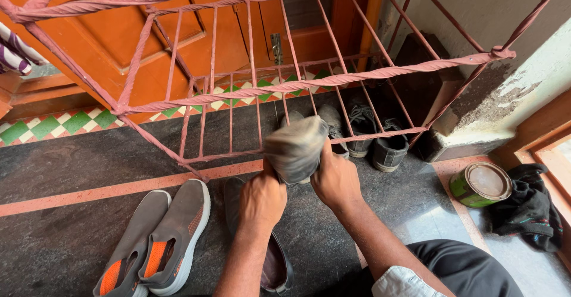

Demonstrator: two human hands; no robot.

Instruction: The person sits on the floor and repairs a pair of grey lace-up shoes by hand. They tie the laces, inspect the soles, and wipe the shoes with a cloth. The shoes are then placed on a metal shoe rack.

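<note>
Two hands meet at the middle of the view, both raised off the floor and closed on one grey shoe [295, 148]. The left hand [262, 199] comes up from below with its forearm nearly upright, its grip wrapped round the lower near part of the shoe, knuckles facing the camera. The right hand [336, 178] reaches in on a slanting forearm from the lower right, its grip pressed on the shoe's right side with the thumb up along it. The shoe is blurred, so its details cannot be told; it hangs in the air just in front of the lower rail of a pink metal rack [333, 80], above a dark shoe [275, 267] that lies on the floor under the left forearm.

A pair of grey slip-on shoes [163, 237] with orange linings lies to the left on the dark stone floor [71, 166], side by side and touching. More dark shoes [375, 139] stand in a row under the rack, behind the held one. To the right, near the wall, a round green tin [480, 184] with a rusty brown lid sits on the floor, and a crumpled black cloth [526, 208] lies just beside it.
</note>
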